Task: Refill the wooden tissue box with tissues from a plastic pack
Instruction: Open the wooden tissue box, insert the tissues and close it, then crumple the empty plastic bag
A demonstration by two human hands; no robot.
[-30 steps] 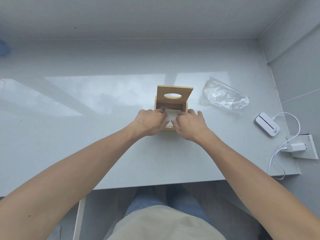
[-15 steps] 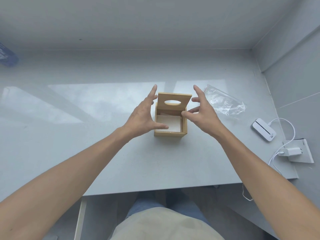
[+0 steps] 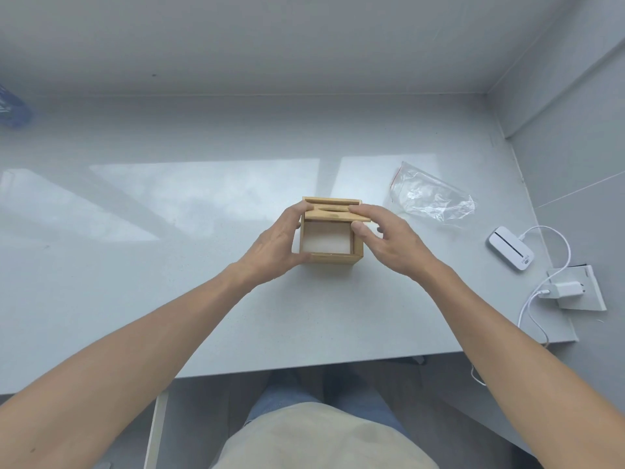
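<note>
The wooden tissue box point(image 3: 333, 258) stands at the middle of the grey table point(image 3: 169, 299), with white tissues point(image 3: 325, 240) lying inside it. Its hinged lid point(image 3: 329, 213), with an oval slot, is tilted partway down over the back of the opening. My left hand point(image 3: 275, 243) wraps the box's left side, fingertips on the lid's left edge. My right hand point(image 3: 385, 236) pinches the lid's right edge, thumb on the box's right wall. The clear plastic pack point(image 3: 431, 196) lies crumpled and looks empty to the right of the box.
A white flat device point(image 3: 510, 248) lies at the right with a white cable running to a charger point(image 3: 563, 290) in a wall socket plate point(image 3: 581, 292). A blue object point(image 3: 12, 108) sits at the far left edge. Walls close the back and right.
My hands lifted off the tissues inside the box, spread apart, then took hold of the upright lid. The lid has swung down from upright to partly shut.
</note>
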